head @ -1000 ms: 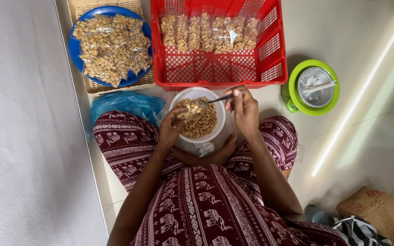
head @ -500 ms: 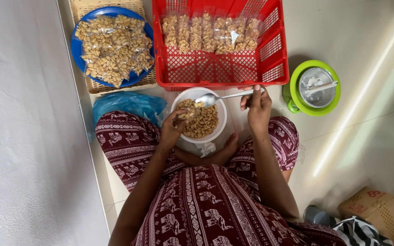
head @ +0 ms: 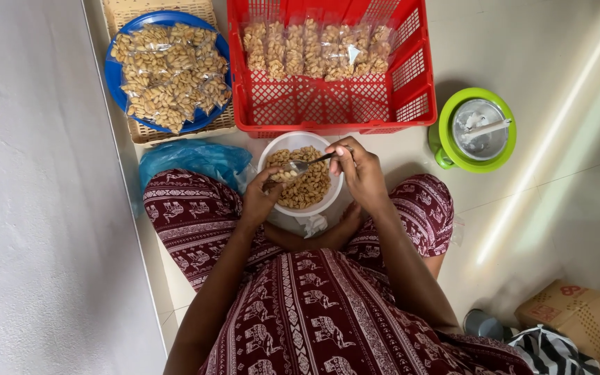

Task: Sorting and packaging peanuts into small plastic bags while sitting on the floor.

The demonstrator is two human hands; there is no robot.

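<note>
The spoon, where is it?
In the head view, the spoon is in the right hand, over the white bowl of nuts, near the red basket.

red basket blocking at 12 o'clock, blue plate at 10, green pot at 2, bare floor open toward 3 o'clock

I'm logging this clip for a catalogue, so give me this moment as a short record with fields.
Setting: person seated on tiled floor
Right hand: holds a metal spoon over the white bowl
Left hand: at the bowl's near-left rim, apparently pinching a small clear bag
Bowl contents: nuts
Red crate: row of filled clear packets at the far side
Blue plate: heap of filled packets
Green container: right of the crate
</note>
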